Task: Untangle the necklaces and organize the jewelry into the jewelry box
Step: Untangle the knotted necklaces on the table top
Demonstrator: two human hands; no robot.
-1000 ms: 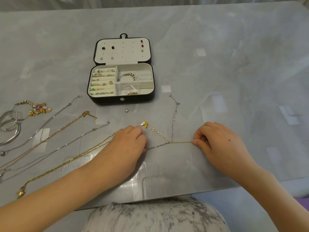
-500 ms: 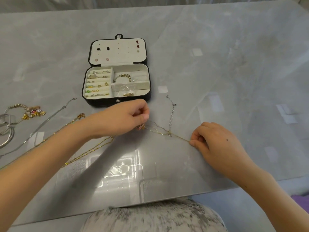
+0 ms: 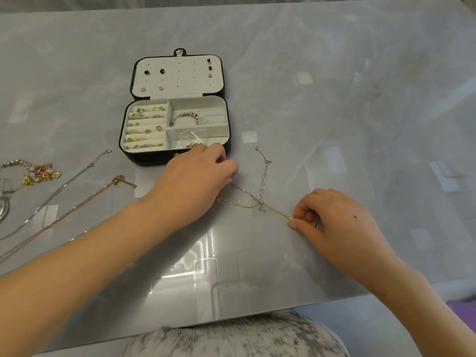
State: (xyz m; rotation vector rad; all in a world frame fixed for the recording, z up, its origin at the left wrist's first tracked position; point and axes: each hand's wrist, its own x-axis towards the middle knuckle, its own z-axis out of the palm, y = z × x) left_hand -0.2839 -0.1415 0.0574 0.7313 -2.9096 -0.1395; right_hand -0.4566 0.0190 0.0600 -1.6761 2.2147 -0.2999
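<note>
A thin gold necklace and a silver chain cross in a small knot at the table's middle. My right hand pinches the gold necklace's right end against the table. My left hand sits just in front of the open black jewelry box, fingers curled, pinching the chains' left ends. The box holds rings in its left slots, a beaded bracelet and a small plastic bag on the right; stud earrings sit in the lid.
On the grey marble table, at the left, lie a rose-gold chain, a flat silver chain, a charm bracelet and silver bangles. The table's front edge runs close to my body.
My left hand has moved up and right from the table's front toward the box, drawing the chain ends with it. The right hand has kept its pinch in place.
</note>
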